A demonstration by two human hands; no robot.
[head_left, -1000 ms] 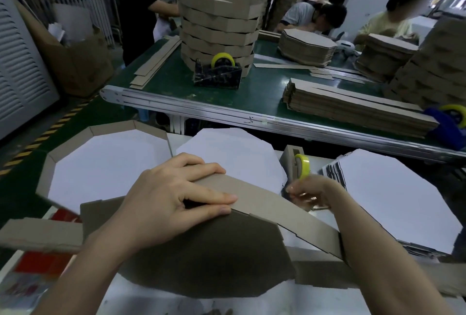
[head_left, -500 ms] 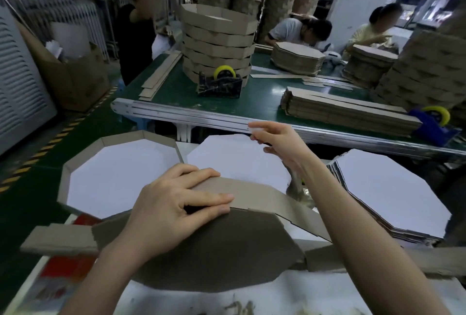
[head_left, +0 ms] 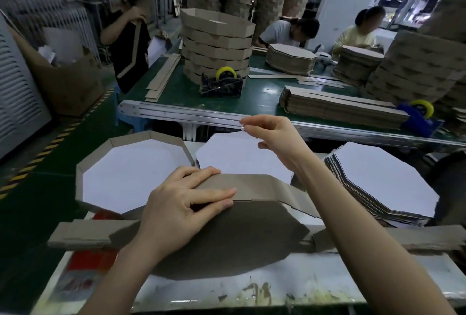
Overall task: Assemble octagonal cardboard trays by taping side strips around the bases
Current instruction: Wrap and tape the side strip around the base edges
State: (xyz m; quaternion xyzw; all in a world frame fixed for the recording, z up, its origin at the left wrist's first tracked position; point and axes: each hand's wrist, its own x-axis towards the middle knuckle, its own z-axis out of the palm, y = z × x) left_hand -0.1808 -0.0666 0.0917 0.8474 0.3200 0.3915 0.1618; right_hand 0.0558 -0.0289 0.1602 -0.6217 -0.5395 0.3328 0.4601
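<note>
pressing side strip [head_left: 252, 187] upright against far edge of brown octagonal base [head_left: 239, 236] on near table [head_left: 252, 287], left hand [head_left: 181, 203] fingers flat, steadying the joint | right hand [head_left: 274, 133] raised above, pinching what looks like clear tape [head_left: 242, 127], likely for that joint

The white table [head_left: 227, 287] holds a brown octagon base [head_left: 239, 234] in the middle. Long cardboard strips [head_left: 80, 235] stick out from the base on both sides. Behind the base on the left sits a finished tray [head_left: 148, 135]. Straight behind the base lies a white octagon sheet [head_left: 242, 156]. To the right of the base is a stack of octagon bases [head_left: 383, 178].
</note>
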